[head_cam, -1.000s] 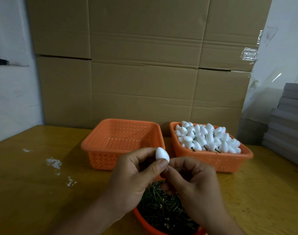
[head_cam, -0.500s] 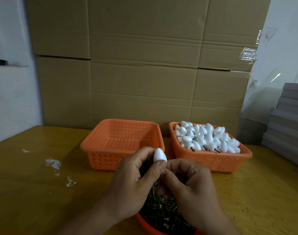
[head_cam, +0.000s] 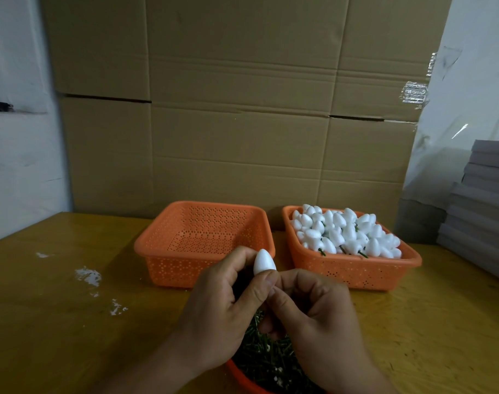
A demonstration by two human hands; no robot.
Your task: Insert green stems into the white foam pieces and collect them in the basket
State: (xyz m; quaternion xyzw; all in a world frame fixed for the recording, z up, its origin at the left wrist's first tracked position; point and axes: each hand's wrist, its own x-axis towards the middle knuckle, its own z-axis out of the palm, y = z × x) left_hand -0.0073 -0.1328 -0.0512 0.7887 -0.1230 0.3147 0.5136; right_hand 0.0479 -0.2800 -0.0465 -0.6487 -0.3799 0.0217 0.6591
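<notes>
Between the left thumb and forefinger sits one white foam piece (head_cam: 263, 262), pointed end up, pinched near its base by the left hand (head_cam: 218, 317). Right hand (head_cam: 318, 322) has fingers curled, thumb and forefinger tips pressed together right under the foam base, touching the left thumb; any stem in that pinch is hidden, cannot tell. Below both hands: orange bowl (head_cam: 242, 376) heaped with green stems (head_cam: 266, 356), partly covered by the wrists. Just beyond the left fingertips, orange mesh basket (head_cam: 185, 268) with bare bottom. Beyond and right of the right knuckles, second orange basket (head_cam: 356, 273) piled with foam pieces (head_cam: 345, 233), a few green stems poking out. Wooden table (head_cam: 43, 308) under all, white crumbs (head_cam: 87, 275) left of the hands. Cardboard wall (head_cam: 236, 123) behind, grey stack (head_cam: 481, 206) far right.
</notes>
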